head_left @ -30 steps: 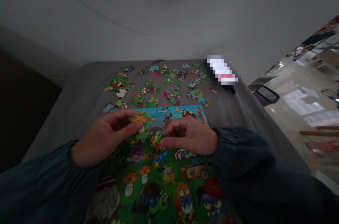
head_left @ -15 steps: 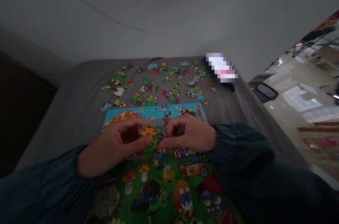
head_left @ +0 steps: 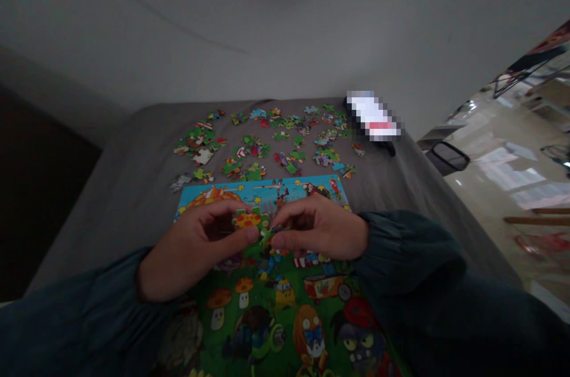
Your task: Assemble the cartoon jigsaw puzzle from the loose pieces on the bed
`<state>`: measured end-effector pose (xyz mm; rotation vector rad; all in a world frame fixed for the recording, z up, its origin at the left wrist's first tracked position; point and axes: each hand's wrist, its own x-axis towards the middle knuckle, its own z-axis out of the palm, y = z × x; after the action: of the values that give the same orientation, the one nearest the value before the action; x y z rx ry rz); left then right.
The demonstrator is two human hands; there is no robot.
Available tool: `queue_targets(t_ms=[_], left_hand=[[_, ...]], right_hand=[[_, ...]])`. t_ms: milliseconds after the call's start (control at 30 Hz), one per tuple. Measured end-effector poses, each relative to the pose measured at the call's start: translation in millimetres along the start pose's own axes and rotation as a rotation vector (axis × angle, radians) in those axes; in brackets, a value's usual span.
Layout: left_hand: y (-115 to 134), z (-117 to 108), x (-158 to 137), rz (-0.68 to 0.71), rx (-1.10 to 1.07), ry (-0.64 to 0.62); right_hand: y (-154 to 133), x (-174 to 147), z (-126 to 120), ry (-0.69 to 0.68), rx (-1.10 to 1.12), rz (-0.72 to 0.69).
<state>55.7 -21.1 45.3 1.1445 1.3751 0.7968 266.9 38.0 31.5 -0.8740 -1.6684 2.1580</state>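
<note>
1. Head view shows the person's left hand (head_left: 196, 252) pinching a green jigsaw piece with an orange spotted mushroom (head_left: 248, 221) between thumb and forefinger, the other fingers curled in.
2. Just beside it, the right hand (head_left: 323, 228) has its thumb and forefinger closed on a smaller green jigsaw piece (head_left: 267, 237); most of that piece is hidden by the fingertips.
3. Both pieces meet edge to edge between the two hands, held slightly above the picture below; whether they are locked together cannot be told.
4. Under the hands lies a large colourful cartoon puzzle picture with a blue sky band and green lawn (head_left: 285, 317), printed with mushrooms, a pumpkin figure and a zombie face.
5. That picture rests on a grey cloth-covered table (head_left: 129, 187).
6. Beyond it, well apart from the hands, loose multicoloured puzzle pieces (head_left: 267, 142) are scattered in small clusters across the far half of the table.
7. Dark blue-green sleeves (head_left: 414, 270) cover both forearms down to the wrists.
8. At the far right corner of the table sits a blurred white and red object (head_left: 373, 117).
</note>
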Motion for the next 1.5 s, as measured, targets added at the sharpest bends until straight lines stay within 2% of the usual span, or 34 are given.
queue_targets(t_ms=[100,233,333,567,767,967,1200,1500], left_hand=[[0,-3,3,0.046,-0.025,0.004],[-5,-4,4,-0.018,-0.033,-0.024],[-7,-3,4,-0.036,-0.039,-0.03],[-4,0,5,0.017,-0.076,-0.08],[-6,0,3,-0.049,0.009,-0.096],[-6,2,2,-0.004,0.096,-0.073],[-6,6,0,0.005,0.063,-0.068],[-7,10,-1,0.019,0.071,-0.033]], right_hand=[[-6,-2,-1,0.087,-0.057,-0.042],[-7,-1,-1,0.203,-0.078,-0.107],[-3,1,2,0.245,-0.119,-0.163],[0,1,7,0.309,-0.202,-0.242],[1,0,6,0.305,-0.231,-0.261],[0,-2,11,0.299,-0.193,-0.273],[4,0,17,0.349,-0.135,-0.304],[5,-2,22,0.398,-0.127,-0.274]])
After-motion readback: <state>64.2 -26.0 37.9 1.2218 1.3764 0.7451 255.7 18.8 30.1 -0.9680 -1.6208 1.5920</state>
